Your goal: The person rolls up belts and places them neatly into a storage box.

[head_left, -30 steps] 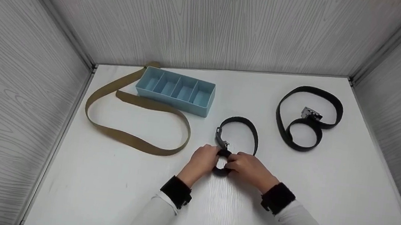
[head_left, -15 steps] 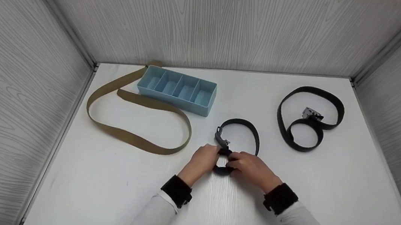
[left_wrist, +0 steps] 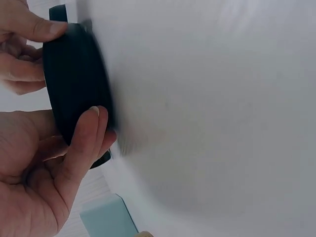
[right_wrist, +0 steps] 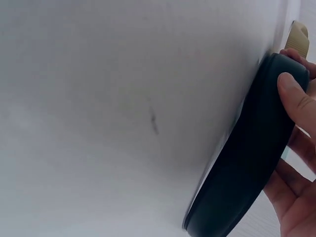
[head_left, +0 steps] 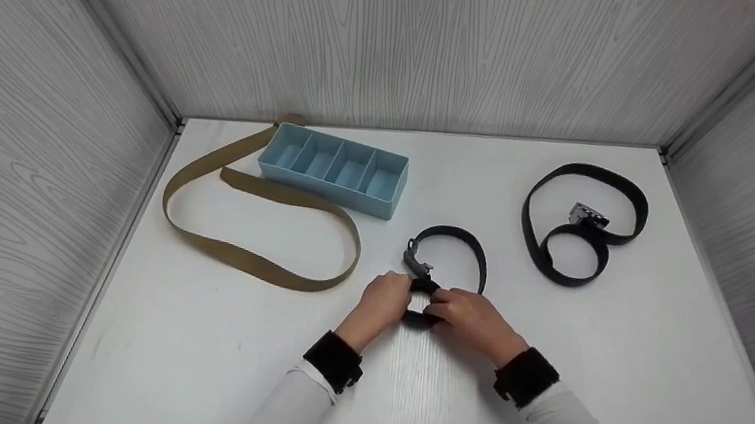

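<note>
Both of my hands hold a black belt (head_left: 462,232) near the table's middle, its near part coiled into a small ring. My left hand (head_left: 383,304) grips the ring's left side, while my right hand (head_left: 475,319) pinches its right side. From the ring the rest of the belt runs outward in a wider open loop, and the grey metal buckle (head_left: 418,266) lies just beyond my left fingers. Seen close in the left wrist view, the coiled band (left_wrist: 74,74) stands on edge on the white surface, with fingers on its outside. My palms hide part of the coil.
A light blue box (head_left: 393,203) with several compartments stands at the back left. A tan webbing belt (head_left: 257,266) curves around its left and front. At the right lies another black belt (head_left: 625,187) with a silver buckle (head_left: 588,215). Wood-grain panels (head_left: 396,43) enclose the back and sides.
Both hands stay at the coil with only slight shifts of the fingers. The ring's near edge sits a little farther from me than before. Other things keep their places.
</note>
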Available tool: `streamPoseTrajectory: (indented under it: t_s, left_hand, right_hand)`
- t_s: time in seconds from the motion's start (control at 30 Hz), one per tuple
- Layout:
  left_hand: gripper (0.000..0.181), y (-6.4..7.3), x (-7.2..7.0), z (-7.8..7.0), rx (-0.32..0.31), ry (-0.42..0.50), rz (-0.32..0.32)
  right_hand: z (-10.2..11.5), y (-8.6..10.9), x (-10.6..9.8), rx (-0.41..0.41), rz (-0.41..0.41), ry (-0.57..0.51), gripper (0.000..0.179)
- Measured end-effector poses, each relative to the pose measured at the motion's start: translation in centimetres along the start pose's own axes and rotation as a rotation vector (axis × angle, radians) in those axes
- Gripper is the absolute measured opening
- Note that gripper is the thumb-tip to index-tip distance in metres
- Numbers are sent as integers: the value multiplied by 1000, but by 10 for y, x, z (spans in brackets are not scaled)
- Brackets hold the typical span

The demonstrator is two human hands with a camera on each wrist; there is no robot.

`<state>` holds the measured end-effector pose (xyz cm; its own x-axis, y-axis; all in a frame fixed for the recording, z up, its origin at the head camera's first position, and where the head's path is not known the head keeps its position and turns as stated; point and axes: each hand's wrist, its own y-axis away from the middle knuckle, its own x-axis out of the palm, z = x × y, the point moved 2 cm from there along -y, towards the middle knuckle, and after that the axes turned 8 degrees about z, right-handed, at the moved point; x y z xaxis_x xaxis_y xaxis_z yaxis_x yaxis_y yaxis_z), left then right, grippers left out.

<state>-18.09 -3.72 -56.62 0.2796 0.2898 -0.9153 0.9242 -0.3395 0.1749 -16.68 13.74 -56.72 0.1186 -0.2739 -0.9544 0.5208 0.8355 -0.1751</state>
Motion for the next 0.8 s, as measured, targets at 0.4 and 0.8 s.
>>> streamPoseTrajectory:
  t_s: [0.4,0.8]
  left_hand:
    - [10,-2,1,1,-21,-41,-41]
    - [12,0,-3,2,0,-130,-46]
  right_hand:
    - [3,-3,3,-12,-73,109,11]
    - [-7,3,-18,75,-13,34,34]
